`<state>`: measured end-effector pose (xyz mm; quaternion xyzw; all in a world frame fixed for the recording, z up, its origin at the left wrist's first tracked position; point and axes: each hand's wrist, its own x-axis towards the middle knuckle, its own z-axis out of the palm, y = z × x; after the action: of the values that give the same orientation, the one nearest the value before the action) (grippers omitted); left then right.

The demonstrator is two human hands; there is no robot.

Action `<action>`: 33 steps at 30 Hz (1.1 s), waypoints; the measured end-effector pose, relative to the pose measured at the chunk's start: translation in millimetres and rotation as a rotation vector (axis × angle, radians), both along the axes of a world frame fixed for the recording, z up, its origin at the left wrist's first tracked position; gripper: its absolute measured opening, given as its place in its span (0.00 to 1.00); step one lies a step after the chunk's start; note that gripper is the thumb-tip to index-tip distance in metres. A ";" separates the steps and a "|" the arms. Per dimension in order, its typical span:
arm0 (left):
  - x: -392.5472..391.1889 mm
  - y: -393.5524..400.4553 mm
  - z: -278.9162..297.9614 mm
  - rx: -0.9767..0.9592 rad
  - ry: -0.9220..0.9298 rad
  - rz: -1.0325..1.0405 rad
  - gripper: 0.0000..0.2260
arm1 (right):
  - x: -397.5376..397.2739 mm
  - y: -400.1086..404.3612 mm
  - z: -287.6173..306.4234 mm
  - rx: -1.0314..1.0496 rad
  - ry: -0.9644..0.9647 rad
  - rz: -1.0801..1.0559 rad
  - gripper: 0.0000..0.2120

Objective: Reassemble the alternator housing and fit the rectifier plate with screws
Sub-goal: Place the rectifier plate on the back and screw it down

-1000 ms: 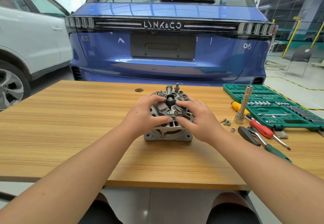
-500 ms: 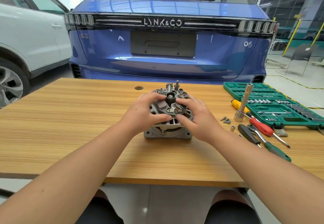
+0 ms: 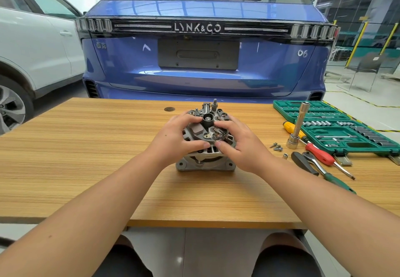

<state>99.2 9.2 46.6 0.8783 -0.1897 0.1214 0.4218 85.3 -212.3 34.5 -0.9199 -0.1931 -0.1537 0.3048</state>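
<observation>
- head view: alternator (image 3: 205, 144) stands at table (image 3: 86, 157) centre, shaft axis upright, wide flange base down on the wood, rectifier plate (image 3: 207, 130) on top facing the cam.
- left hand (image 3: 173, 140) curled round the left flank of the housing, thumb along the front ribs, fingers over the top edge near the hub.
- right hand (image 3: 240, 144) clamps the right flank the same way, thumb tip at the front vents, fingertips on the plate by the copper bits.
- hands apart w/ the unit between them; thumbs nearly meet at front, can't tell if they touch.
- key relation: plate lies straight ahead, between both hands, equally near each; my read is it's being pressed or aligned down along the upright axis.
- screws (image 3: 276, 146) lie loose on the table to the right, well apart from the unit, near the upright socket driver (image 3: 297, 125) & red screwdriver (image 3: 320, 154).
- right hand is nearer the screws, so it's the likely 1 to fetch them; left could steady the unit.
- green socket case (image 3: 346, 129) open at far right.
</observation>
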 end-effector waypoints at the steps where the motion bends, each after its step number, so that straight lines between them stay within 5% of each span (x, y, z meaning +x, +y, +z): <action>1: 0.4 -0.3 -0.2 0.008 -0.006 0.005 0.29 | -0.4 0.2 0.3 0.002 -0.003 -0.002 0.24; 29: 0.5 1.0 1.7 -0.011 0.017 -0.016 0.28 | 0.1 -1.8 -2.8 0.042 0.070 0.023 0.26; 33: -0.1 0.9 2.5 0.003 0.030 -0.004 0.28 | -3.2 -14.4 7.4 0.234 0.067 0.080 0.31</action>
<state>99.2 10.0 49.2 0.8802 -0.1854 0.1072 0.4235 82.1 -226.7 41.9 -0.8743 -0.1999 -0.1320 0.4222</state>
